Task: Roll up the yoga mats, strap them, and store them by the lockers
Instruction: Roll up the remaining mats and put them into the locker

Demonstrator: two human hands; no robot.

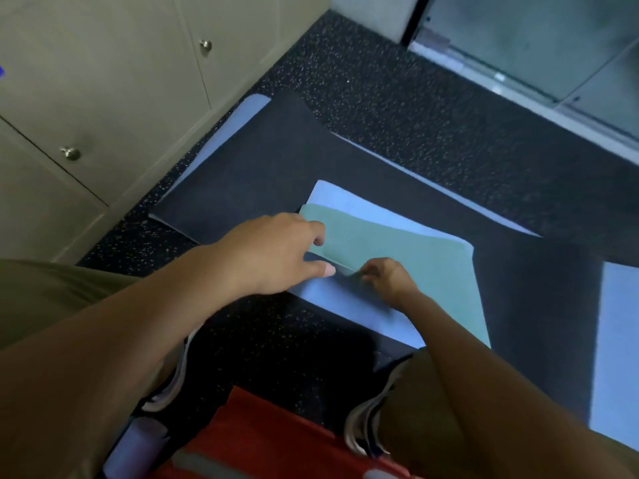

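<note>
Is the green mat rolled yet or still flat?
Flat: the green mat lies spread; both hands are at its near edge.
</note>
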